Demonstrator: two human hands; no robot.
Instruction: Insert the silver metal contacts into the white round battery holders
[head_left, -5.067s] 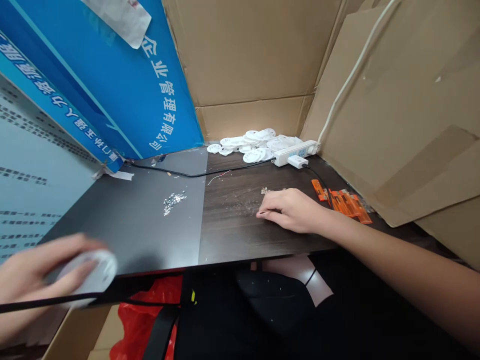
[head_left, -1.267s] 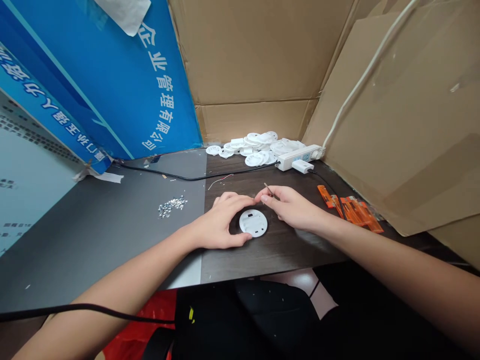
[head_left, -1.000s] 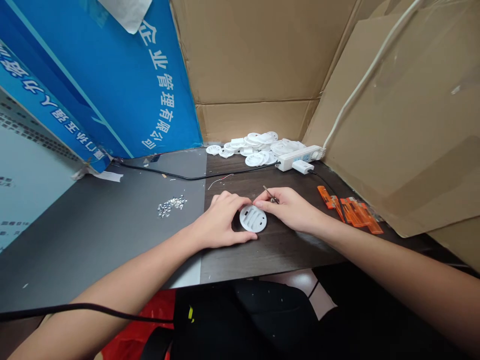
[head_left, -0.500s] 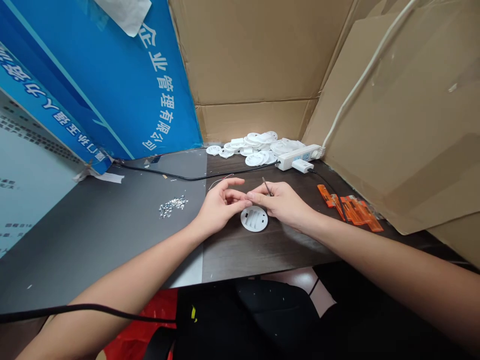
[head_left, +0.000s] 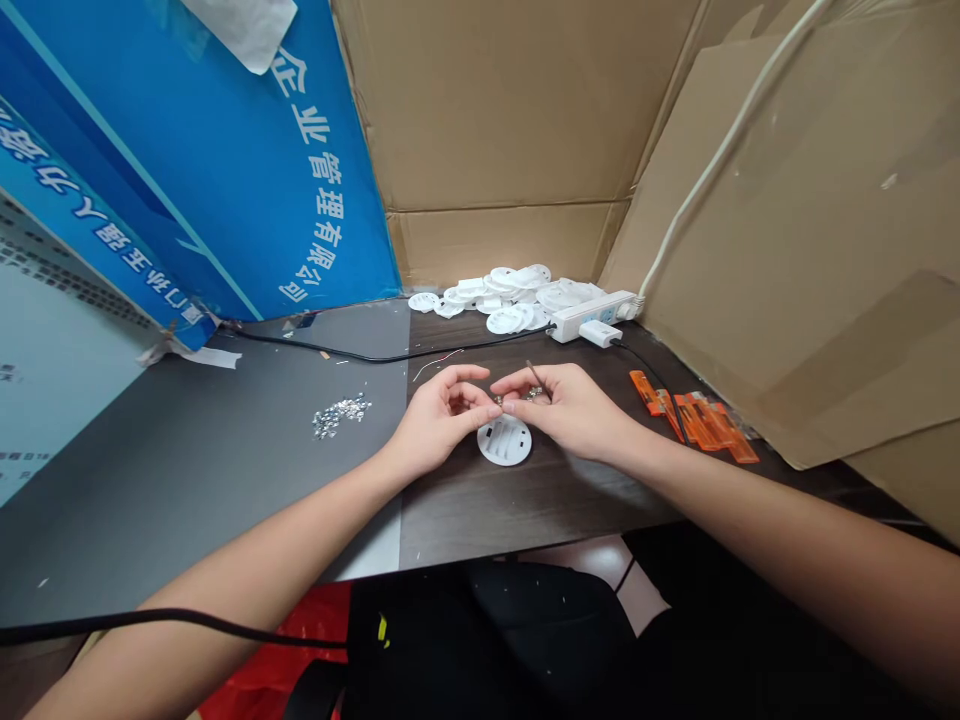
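My left hand [head_left: 439, 420] is closed in a pinch, thumb and finger meeting over a small metallic piece [head_left: 499, 401] too tiny to name. Opposite it, my right hand [head_left: 574, 415] has its thumb tip at the same piece. A thin dark rod [head_left: 535, 376] sticks up from the fingers of my right hand, and small shiny metal bits [head_left: 534, 394] show beside it. Right below the fingertips, a round white plastic disc [head_left: 505, 443] with slots lies on the dark tabletop, its upper edge partly covered by the hands.
Small silvery parts [head_left: 341, 415] lie piled at left. White discs [head_left: 517, 300] are heaped at the back, beside a power strip [head_left: 592, 315] with a white plug-in adapter [head_left: 601, 334]. Orange strips [head_left: 694, 418] lie at right. Cardboard [head_left: 502, 110] walls in the table; a black cable [head_left: 375, 357] crosses it.
The fingers of my right hand have opened slightly, so the metal bits show more. Both hands stay together above the disc. The whole view has shifted slightly.
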